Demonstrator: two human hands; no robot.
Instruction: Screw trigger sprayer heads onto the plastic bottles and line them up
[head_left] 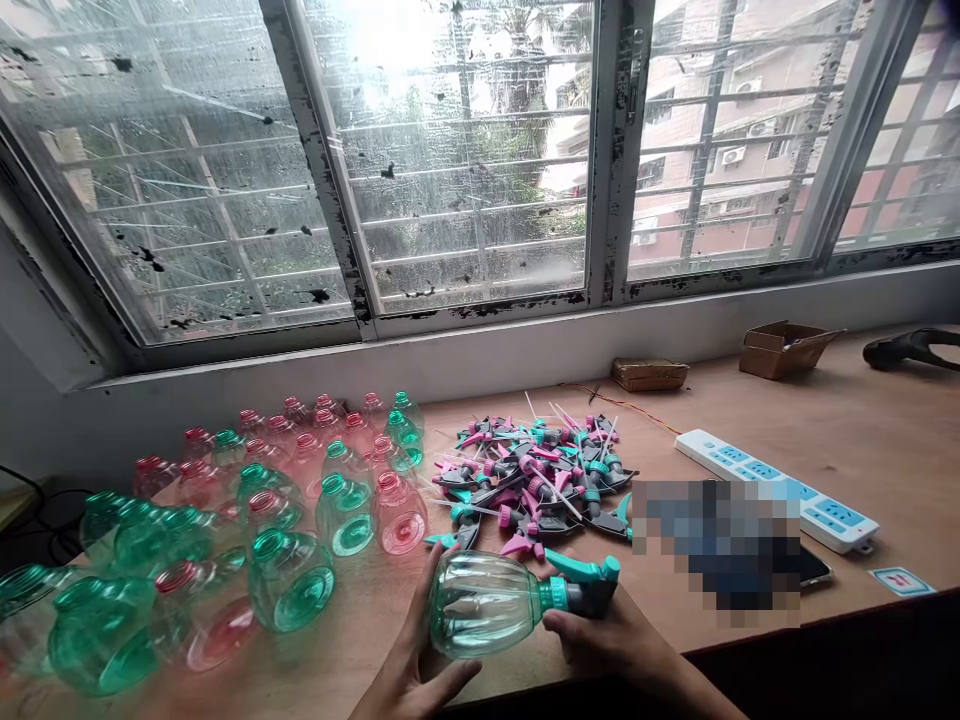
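A clear green plastic spray bottle [484, 603] lies on its side at the table's near edge, with a teal and dark trigger head [586, 583] fitted on its neck. My left hand [411, 655] cups the bottle's base, fingers curled round it. My right hand [600, 640] grips the neck just under the trigger head. Behind the bottle lies a heap of loose trigger sprayers [536, 478] in pink, teal and dark grey, with white dip tubes sticking out.
Several empty green and pink bottles [262, 520] stand on the left of the wooden table [862, 440]. A white power strip [780, 487], a blurred-out patch [716, 550], a small cardboard box [784, 347] and a flat brown box [649, 374] lie to the right. A window runs behind.
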